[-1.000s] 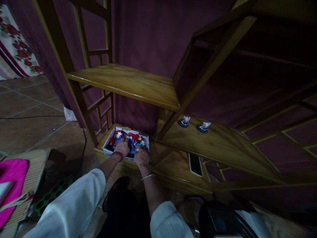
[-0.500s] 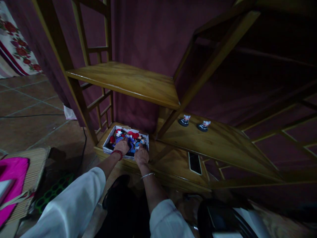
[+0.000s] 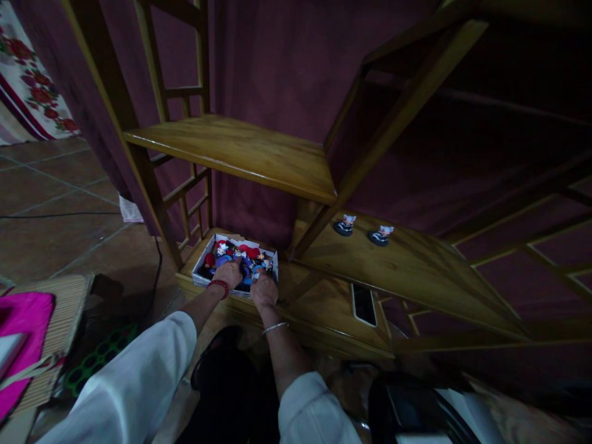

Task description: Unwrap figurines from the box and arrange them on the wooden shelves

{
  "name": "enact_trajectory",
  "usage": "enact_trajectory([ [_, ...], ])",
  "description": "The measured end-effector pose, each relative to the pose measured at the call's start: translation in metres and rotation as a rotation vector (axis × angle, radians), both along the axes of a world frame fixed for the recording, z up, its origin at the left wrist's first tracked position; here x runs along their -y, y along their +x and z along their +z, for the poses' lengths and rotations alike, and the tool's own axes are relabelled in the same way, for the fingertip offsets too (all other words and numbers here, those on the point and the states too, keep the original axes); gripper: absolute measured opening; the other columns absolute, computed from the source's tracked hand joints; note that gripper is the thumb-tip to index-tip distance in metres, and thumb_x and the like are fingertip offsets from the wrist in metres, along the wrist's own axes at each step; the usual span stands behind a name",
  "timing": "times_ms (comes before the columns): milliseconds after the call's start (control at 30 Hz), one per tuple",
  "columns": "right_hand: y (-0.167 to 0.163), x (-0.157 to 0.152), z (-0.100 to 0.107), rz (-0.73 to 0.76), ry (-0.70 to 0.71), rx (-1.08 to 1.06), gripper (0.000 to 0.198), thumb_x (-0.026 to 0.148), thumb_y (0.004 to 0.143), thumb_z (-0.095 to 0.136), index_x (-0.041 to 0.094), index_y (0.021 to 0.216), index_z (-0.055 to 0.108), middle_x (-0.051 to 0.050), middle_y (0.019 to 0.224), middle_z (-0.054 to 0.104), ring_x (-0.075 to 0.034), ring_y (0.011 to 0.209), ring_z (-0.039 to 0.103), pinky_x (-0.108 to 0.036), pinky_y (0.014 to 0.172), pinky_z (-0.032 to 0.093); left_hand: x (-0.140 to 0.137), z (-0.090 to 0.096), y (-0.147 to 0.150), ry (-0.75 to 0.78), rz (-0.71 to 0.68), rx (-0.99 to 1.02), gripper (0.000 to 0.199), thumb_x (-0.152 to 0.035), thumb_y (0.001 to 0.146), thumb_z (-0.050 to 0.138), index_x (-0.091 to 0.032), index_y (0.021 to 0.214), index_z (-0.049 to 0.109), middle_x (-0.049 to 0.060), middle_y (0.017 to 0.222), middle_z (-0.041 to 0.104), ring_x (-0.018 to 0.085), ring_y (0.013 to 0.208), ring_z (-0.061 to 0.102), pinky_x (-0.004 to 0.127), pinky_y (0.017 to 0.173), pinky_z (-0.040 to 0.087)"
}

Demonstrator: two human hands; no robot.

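A shallow white box [image 3: 200, 277] stands on the lowest shelf at the left, filled with several small toy figurines [image 3: 252, 253] in red, blue, purple and white. My left hand [image 3: 230, 274], with a red bead bracelet at the wrist, reaches over the front edge into the box. Its fingers curl down among the blue and purple figurines. Just to the right, my right hand [image 3: 264, 288], with a silver bracelet, is closed at the box's front right corner, close to a blue figurine. Both sets of fingertips are partly hidden, so what they grip cannot be made out.
Two small figurines on dark round bases, one on the left [image 3: 345, 225] and one on the right [image 3: 381, 235], stand on the middle shelf [image 3: 416, 271]. A phone [image 3: 364, 304] lies on the low shelf. An upper shelf board [image 3: 240, 148] juts out above the box. Wooden posts divide the rack.
Almost nothing differs. Both hands stay in the box, with only a slight shift of the left fingers among the figurines.
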State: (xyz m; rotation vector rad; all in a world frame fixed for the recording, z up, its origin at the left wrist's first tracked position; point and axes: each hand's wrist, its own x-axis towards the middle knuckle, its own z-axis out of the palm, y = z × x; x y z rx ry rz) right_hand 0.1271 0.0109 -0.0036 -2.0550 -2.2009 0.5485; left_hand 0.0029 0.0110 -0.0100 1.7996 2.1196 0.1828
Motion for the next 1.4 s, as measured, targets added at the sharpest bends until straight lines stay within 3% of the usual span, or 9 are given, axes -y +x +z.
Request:
enact_trajectory([
  [233,0.0,-0.001,-0.002,-0.006,-0.002,-0.003,0.029,0.023,0.083,0.039,0.025,0.111,0.048,-0.006,0.102,0.061,-0.016,0.092,0.058,-0.026,0.074,0.042,0.0,0.0,0.0,-0.006,0.016,-0.003,0.063,-0.021,0.077,0.038,-0.014,0.136,0.018,0.013,0.101,0.061,0.023,0.094,0.057,0.03,0.074,0.042],
  [667,0.0,-0.001,0.001,-0.007,-0.01,-0.008,0.029,0.022,0.083,0.04,0.027,0.11,0.048,-0.005,0.101,0.062,-0.017,0.089,0.059,-0.027,0.072,0.043,-0.003,-0.005,-0.001,0.008,0.024,0.034,0.061,-0.024,0.077,0.04,-0.017,0.135,0.022,0.013,0.109,0.057,0.023,0.102,0.053,0.031,0.08,0.04],
  [867,-0.001,-0.001,0.0,-0.005,-0.004,-0.004,0.028,0.021,0.082,0.041,0.027,0.109,0.049,-0.005,0.101,0.061,-0.017,0.089,0.059,-0.026,0.072,0.043,-0.004,-0.007,-0.001,-0.011,0.054,0.061,0.06,-0.024,0.078,0.04,-0.019,0.135,0.022,0.012,0.138,0.03,0.026,0.115,0.043,0.035,0.089,0.037],
  [1400,-0.001,-0.002,-0.001,-0.003,-0.026,0.011,0.03,0.023,0.083,0.039,0.028,0.112,0.047,-0.005,0.099,0.061,-0.017,0.088,0.059,-0.027,0.071,0.043,-0.006,-0.009,0.001,0.017,0.078,0.026,0.056,-0.023,0.078,0.035,-0.007,0.131,0.026,0.017,0.14,0.022,0.028,0.115,0.041,0.037,0.09,0.038],
])
